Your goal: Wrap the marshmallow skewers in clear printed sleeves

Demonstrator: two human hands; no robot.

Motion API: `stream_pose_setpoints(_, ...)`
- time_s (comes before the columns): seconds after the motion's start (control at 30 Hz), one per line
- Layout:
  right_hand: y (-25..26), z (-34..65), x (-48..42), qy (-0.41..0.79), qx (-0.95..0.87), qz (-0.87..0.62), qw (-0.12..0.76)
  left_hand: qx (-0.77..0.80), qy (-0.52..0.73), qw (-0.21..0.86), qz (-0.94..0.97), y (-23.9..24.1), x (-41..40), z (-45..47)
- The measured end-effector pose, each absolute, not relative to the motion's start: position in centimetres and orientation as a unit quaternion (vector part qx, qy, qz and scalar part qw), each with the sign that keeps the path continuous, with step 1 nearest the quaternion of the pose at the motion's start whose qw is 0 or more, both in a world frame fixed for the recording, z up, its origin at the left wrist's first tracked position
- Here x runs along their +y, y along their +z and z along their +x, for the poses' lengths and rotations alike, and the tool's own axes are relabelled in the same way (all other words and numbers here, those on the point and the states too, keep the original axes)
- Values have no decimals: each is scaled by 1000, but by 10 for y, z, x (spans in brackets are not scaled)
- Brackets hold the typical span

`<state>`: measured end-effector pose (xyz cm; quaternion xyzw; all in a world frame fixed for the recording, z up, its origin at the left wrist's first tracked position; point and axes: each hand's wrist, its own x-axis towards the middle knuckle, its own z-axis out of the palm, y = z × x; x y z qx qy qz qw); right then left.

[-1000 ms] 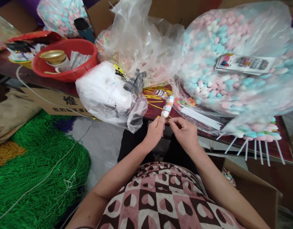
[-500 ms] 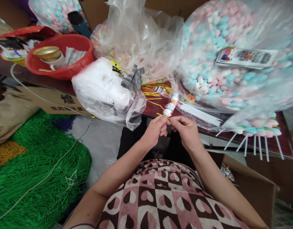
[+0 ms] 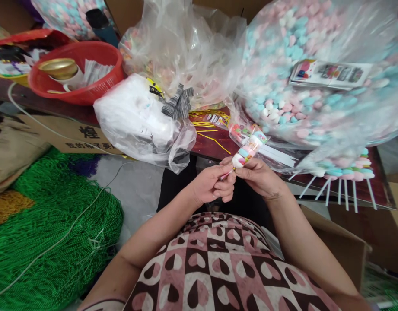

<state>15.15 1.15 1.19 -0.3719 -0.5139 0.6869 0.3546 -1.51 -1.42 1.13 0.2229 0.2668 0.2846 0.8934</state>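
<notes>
A marshmallow skewer (image 3: 246,153) in a clear printed wrapper tilts up to the right over the table's front edge. Its pink, white and blue pieces show through the film. My left hand (image 3: 214,183) is closed round the stick below the wrapper's gathered neck. The thumb and fingers of my right hand (image 3: 259,177) pinch at that neck, just under the lowest marshmallow. A bit of yellow tie shows there, partly hidden by the fingers. Loose yellow twist ties (image 3: 203,125) lie on the table beyond my hands.
A huge bag of marshmallows (image 3: 296,103) fills the back right, with a stack of printed wrappers (image 3: 330,74) on it. Several unwrapped skewers (image 3: 344,173) overhang the right edge. Left stand a red basket (image 3: 104,86) and white plastic bag (image 3: 130,116); green cords (image 3: 56,229) cover the floor.
The skewer has tilted further right and moved slightly right. My right hand has come round closer beneath the marshmallows, and the yellow tie's long ends no longer stick out.
</notes>
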Motion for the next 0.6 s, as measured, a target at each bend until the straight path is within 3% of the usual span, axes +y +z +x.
stream_pose_setpoints(0.17, 3, 145, 14, 610, -512, -410, 445, 268, 327, 880, 217, 19, -14, -9)
stream_pose_setpoints(0.27, 1, 137, 10, 486, -552, -462, 495, 307, 408, 832, 215, 20, -13, -3)
stream_pose_setpoints(0.4, 5, 130, 7, 335, -618, -507, 498, 331, 481, 773, 249, 16, -10, 2)
stream_pose_setpoints(0.6, 0, 133, 10, 410, -607, -452, 509, 389, 484, 671, 406, 0, -8, -7)
